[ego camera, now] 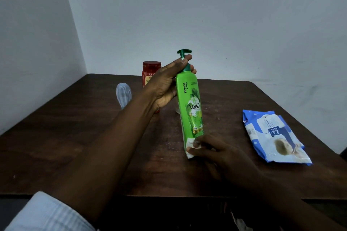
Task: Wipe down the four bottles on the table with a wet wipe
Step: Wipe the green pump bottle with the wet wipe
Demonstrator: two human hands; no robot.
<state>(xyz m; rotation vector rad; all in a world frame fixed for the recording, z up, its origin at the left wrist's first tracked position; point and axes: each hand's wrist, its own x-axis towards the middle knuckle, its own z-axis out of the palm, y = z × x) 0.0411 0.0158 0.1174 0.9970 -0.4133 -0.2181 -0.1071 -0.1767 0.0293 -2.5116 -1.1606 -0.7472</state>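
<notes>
My left hand (165,82) grips the neck and upper body of a tall green pump bottle (190,103), held tilted above the dark wooden table (75,137). At the bottle's base, my right hand (216,154) pinches a white wet wipe (190,148) against it. Behind my left hand stands a red jar with a red lid (151,69), partly hidden. A clear bluish bottle (123,93) shows at the left by my forearm. A small pale object (177,110) peeks out behind the green bottle; what it is I cannot tell.
A blue and white pack of wet wipes (272,135) lies flat on the right side of the table. Pale walls meet in a corner behind the table. The table's front edge runs just under my forearms.
</notes>
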